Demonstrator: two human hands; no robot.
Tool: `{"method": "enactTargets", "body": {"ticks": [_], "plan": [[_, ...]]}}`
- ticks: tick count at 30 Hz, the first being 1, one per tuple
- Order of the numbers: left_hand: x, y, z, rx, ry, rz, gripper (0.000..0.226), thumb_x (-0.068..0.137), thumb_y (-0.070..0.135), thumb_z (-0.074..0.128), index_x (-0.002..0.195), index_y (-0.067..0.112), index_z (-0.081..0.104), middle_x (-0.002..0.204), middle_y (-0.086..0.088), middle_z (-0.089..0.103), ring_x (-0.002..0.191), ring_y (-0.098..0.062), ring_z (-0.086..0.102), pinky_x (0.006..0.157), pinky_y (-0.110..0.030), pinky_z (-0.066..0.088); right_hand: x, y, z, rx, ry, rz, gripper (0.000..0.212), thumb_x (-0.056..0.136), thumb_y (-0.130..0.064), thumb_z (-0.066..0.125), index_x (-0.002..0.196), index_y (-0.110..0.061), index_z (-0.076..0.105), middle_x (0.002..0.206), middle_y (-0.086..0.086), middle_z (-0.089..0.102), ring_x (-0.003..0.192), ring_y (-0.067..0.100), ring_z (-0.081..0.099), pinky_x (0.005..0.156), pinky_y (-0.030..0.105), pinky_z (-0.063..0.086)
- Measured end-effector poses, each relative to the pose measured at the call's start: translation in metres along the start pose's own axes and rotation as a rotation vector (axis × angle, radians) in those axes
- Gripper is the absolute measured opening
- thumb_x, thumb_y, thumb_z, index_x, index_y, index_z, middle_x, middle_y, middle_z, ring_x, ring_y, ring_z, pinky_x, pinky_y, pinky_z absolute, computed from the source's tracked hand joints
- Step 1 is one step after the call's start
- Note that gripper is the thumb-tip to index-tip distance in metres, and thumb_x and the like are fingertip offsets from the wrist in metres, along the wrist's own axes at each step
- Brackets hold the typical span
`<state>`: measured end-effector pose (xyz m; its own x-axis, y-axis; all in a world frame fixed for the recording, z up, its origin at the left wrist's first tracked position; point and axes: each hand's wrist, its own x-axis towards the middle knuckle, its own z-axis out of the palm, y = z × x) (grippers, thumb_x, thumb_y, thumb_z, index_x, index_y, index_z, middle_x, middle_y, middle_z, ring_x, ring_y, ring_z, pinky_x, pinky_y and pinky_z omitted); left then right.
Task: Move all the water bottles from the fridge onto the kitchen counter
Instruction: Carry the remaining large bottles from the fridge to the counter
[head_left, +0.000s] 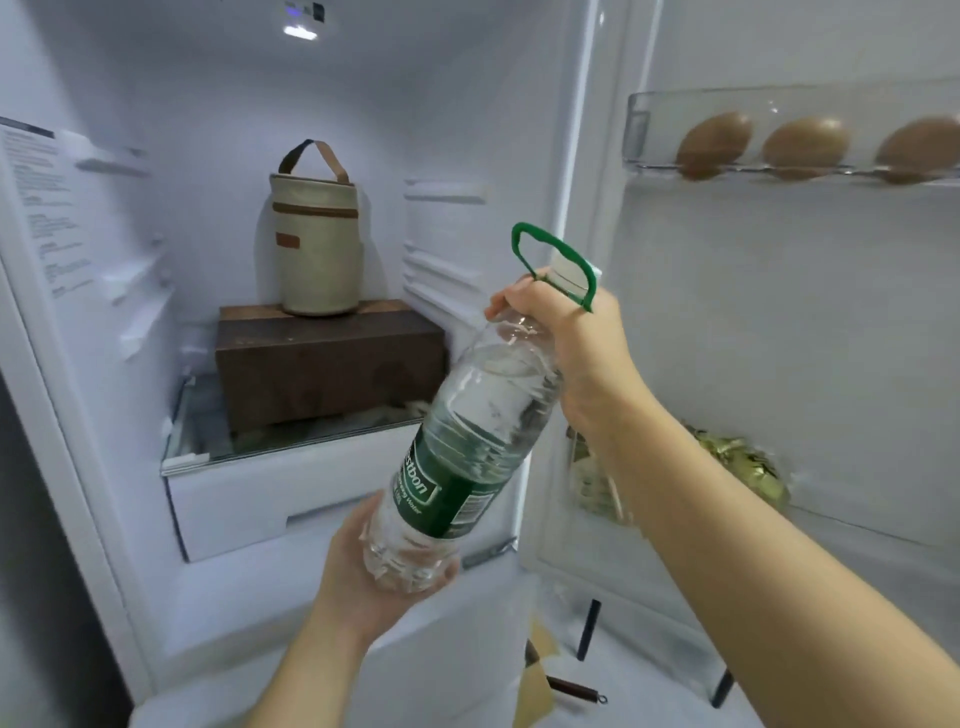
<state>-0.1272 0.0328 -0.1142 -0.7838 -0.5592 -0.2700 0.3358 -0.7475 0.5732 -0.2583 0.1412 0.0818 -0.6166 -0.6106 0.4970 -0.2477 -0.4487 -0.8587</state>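
Currently: large clear plastic water bottle with green label and green carry loop (467, 447), tilted before the open fridge. Right hand (571, 332) grips its neck; left hand (363, 577) cups its base. Likely heavy, possibly slick; support both ends.

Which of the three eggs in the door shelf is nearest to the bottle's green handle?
The leftmost egg, at the door shelf's left end; the middle egg and the right egg lie farther right.

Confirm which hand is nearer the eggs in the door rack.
Right. The right hand grips the water bottle by its neck, below-left of the eggs; the left hand cups its base, far lower and further left.
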Motion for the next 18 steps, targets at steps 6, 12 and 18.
{"method": "enactTargets", "body": {"ticks": [6,12,18], "plan": [[-0.037,-0.053,0.019,-0.117,0.0,-0.209,0.049,0.065,-0.013,0.08,0.109,-0.004,0.059,0.105,-0.026,0.064,0.073,-0.024,0.071,0.064,-0.031,0.056,-0.035,-0.007,-0.038,-0.23,-0.125,0.085,0.019,0.079,-0.03,0.074,0.089,-0.013,0.071,0.094,0.01,0.075,0.095,0.025,0.071,0.091,0.043,0.055],[-0.033,-0.057,0.015,-0.035,0.007,-0.183,0.036,0.086,0.023,0.049,0.115,0.007,0.063,0.118,-0.026,0.065,0.101,-0.043,0.06,0.087,-0.055,0.047,-0.058,-0.005,-0.073,-0.094,0.098,-0.01,0.017,0.094,-0.009,0.058,0.081,-0.01,0.069,0.083,0.005,0.075,0.088,0.024,0.072,0.082,0.038,0.058],[-0.021,-0.052,0.014,0.057,-0.129,-0.119,0.045,0.09,0.026,0.038,0.124,0.006,0.06,0.124,-0.023,0.063,0.113,-0.041,0.058,0.102,-0.056,0.038,-0.07,0.0,-0.097,0.015,0.301,-0.034,0.019,0.087,-0.011,0.059,0.07,-0.007,0.068,0.072,0.007,0.072,0.077,0.022,0.071,0.075,0.035,0.057]]}}
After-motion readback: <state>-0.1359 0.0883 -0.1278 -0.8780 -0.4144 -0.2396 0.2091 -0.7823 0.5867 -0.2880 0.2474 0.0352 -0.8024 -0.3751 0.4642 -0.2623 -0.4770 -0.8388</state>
